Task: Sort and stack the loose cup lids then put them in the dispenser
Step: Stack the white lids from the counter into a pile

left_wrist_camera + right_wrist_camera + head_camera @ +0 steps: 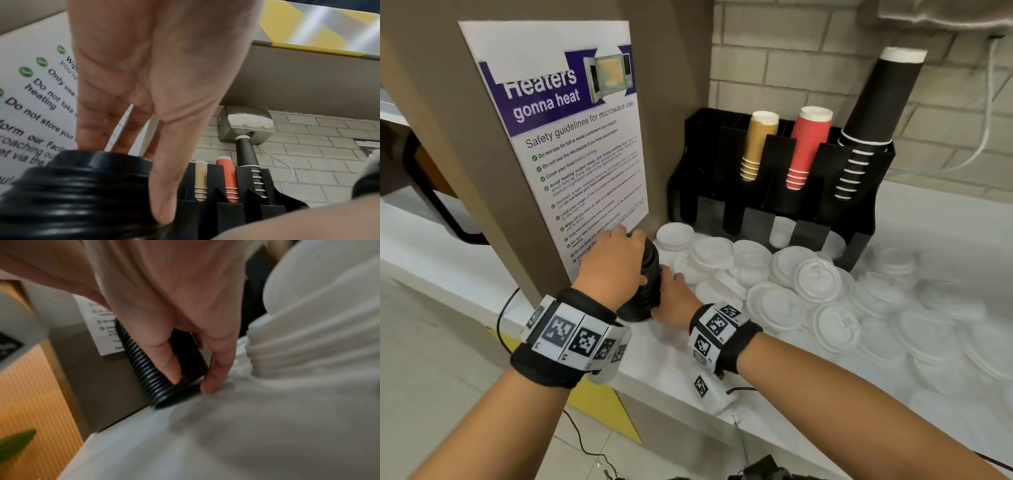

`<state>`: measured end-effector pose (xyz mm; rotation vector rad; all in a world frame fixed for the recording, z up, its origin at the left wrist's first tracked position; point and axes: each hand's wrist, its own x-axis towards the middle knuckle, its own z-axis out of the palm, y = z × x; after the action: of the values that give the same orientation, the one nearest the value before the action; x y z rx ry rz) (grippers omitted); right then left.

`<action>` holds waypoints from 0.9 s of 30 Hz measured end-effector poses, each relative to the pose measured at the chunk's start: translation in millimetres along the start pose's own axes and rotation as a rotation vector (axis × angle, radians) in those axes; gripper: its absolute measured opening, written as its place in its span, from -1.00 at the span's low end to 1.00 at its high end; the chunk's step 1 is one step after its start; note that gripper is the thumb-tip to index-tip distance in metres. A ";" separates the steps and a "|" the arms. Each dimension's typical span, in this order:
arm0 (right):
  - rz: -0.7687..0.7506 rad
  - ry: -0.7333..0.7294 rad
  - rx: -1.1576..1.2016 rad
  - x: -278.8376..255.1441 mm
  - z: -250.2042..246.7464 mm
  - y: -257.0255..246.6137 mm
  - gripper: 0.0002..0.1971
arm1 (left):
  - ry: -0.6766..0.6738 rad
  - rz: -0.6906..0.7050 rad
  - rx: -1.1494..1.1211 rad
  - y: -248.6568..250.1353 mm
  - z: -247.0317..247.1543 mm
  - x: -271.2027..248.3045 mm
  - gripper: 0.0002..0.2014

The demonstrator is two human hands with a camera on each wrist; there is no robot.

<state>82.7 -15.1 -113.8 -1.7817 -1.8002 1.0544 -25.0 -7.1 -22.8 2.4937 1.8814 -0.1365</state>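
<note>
Left hand (613, 265) and right hand (674, 296) both clasped around a tilted stack of black lids (645, 287), beside loose white lids (774, 274) before the dispenser (859, 212).

— What hangs on the beige panel (465, 144)?

— A microwave safety poster (565, 130), purple band at its top reading "Heaters gonna heat", green ticks down its list.

— And right of the poster?

— A pale brick wall (791, 68). A white cable (986, 137) droops down it, and in the left wrist view a steel box (245, 125) is mounted on those bricks, the cable running from it.

— Below the poster?

— A white counter (945, 205). Off its near edge, a yellow patch (602, 407) and a thin black wire (585, 445) on the pale floor.
</note>
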 end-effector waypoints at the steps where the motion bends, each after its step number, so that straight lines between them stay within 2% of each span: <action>1: -0.001 0.009 -0.021 -1.4 -1.2 0.4 -0.34 | 0.011 0.004 -0.015 0.0 0.5 0.6 -0.41; 4: 0.022 0.029 -0.041 -2.3 -5.5 0.7 -0.32 | 0.046 0.020 -0.061 -1.6 1.4 2.5 -0.42; 11: 0.078 -0.053 0.064 -0.3 -10.8 -1.2 -0.34 | 0.057 0.033 -0.080 -4.5 5.2 6.8 -0.45; 14: 0.089 -0.115 0.058 -4.1 -23.1 -1.9 -0.37 | 0.095 0.053 -0.171 -5.1 5.0 7.3 -0.45; 17: 0.105 -0.145 0.083 -9.6 -55.7 -4.3 -0.42 | 0.186 0.182 -0.406 -4.3 -3.6 7.0 -0.50; 18: 0.109 -0.117 0.111 -9.6 -71.5 -4.0 -0.50 | 0.211 0.244 -0.526 -3.0 -8.0 7.0 -0.53; 20: 0.104 -0.033 0.119 -8.6 -108.9 -5.0 -0.82 | 0.224 0.348 -0.784 2.9 -17.5 7.2 -0.62; 21: 0.107 0.026 0.083 -7.6 -128.9 -5.9 -0.89 | 0.220 0.389 -0.905 7.4 -21.2 7.4 -0.66; 25: 0.176 0.233 -0.028 18.8 -203.9 8.6 -0.95 | 0.182 0.503 -1.290 29.9 -21.2 13.7 -0.77; 27: 0.266 0.275 -0.253 35.0 -227.5 19.7 -0.83 | 0.170 0.494 -1.422 37.9 -12.9 20.6 -0.84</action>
<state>259.0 69.9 8.9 -2.2432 -1.6159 0.6474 17.8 3.0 -13.1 1.7369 0.6997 1.0215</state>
